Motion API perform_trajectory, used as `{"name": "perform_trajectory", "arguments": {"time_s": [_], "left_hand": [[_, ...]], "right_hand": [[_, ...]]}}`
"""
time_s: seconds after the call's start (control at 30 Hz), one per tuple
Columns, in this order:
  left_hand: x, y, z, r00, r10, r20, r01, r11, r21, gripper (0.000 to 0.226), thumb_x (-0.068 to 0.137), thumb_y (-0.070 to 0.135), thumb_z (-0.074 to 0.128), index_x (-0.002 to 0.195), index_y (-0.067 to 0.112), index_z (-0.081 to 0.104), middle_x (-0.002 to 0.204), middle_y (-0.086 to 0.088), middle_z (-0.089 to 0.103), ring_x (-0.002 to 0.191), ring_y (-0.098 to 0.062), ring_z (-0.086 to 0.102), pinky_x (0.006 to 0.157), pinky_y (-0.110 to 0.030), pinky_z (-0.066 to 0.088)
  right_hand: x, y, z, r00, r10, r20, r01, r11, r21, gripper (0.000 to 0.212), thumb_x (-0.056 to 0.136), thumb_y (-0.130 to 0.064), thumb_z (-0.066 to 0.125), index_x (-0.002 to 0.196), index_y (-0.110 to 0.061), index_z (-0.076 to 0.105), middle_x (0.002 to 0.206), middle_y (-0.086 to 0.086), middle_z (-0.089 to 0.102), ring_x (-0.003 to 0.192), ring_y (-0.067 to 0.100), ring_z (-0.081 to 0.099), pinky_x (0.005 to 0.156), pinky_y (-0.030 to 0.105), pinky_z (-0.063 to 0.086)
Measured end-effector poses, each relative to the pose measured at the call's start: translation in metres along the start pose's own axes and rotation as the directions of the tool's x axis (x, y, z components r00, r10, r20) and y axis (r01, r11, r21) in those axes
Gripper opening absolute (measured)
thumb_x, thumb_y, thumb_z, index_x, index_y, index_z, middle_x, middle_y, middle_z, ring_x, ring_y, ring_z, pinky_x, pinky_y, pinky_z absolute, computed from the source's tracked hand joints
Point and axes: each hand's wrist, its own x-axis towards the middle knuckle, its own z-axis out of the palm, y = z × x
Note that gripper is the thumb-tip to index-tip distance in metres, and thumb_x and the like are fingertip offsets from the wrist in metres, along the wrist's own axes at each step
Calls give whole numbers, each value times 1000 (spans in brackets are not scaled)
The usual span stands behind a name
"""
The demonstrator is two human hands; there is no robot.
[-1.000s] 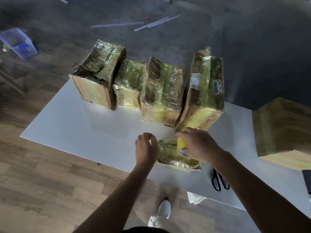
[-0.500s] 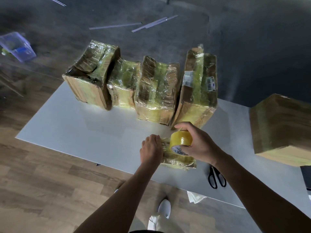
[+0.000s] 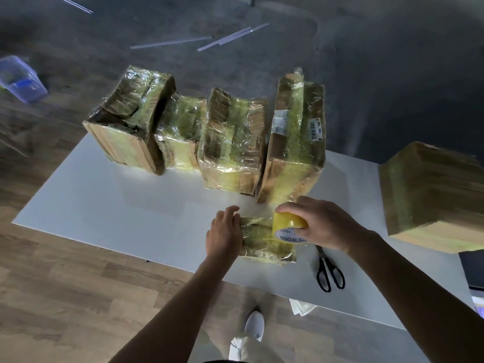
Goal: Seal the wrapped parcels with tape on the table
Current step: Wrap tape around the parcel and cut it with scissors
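A small flat parcel (image 3: 264, 239) wrapped in yellowish film lies near the front edge of the white table (image 3: 110, 205). My left hand (image 3: 224, 233) rests on the parcel's left end, fingers laid over it. My right hand (image 3: 320, 222) grips a yellow roll of tape (image 3: 286, 226) held just above the parcel's right end. Behind them several larger wrapped parcels stand in a row, the nearest being the tall parcel (image 3: 296, 142) with a barcode label.
Black-handled scissors (image 3: 328, 271) lie on the table right of the small parcel. A big taped box (image 3: 434, 195) sits at the right end. A dark object (image 3: 474, 268) is at the right edge. A clear plastic bin (image 3: 19, 79) and thin strips (image 3: 230, 38) lie on the floor.
My right hand lifted the tape roll off the small parcel and moved it to the right end. My left hand slid onto the parcel's left end and flattened.
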Motion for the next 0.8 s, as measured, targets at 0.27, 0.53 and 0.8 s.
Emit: {"name": "perform_trajectory", "arguments": {"time_s": [0.27, 0.53, 0.8], "left_hand": [[0, -22, -26, 782, 463, 417, -571, 801, 182, 127, 54, 84, 59, 153, 19, 15, 155, -1, 25, 142, -22, 17, 116, -38, 18], [5, -27, -19, 809, 508, 297, -574, 792, 208, 118, 57, 55, 85, 150, 15, 26, 138, -5, 49, 125, -26, 46, 105, -41, 37], [7, -35, -20, 758, 585, 290, -647, 734, 210, 103, 56, 56, 84, 139, 21, 33, 127, -6, 55, 112, -27, 54, 91, -44, 49]], "right_hand": [[1, 2, 16, 999, -17, -44, 22, 994, 104, 50, 83, -28, 72, 128, -33, 50, 109, 4, 57, 85, 23, 60, 73, 36, 54], [-11, 17, 28, 995, 43, -94, 5, 888, 459, 65, 83, -19, 70, 131, -53, 41, 120, -11, 49, 108, 11, 52, 82, 24, 52], [-17, 24, 12, 992, 44, -119, -14, 969, 246, 57, 75, -34, 79, 124, -40, 50, 115, -5, 56, 93, 18, 60, 71, 31, 54]]}}
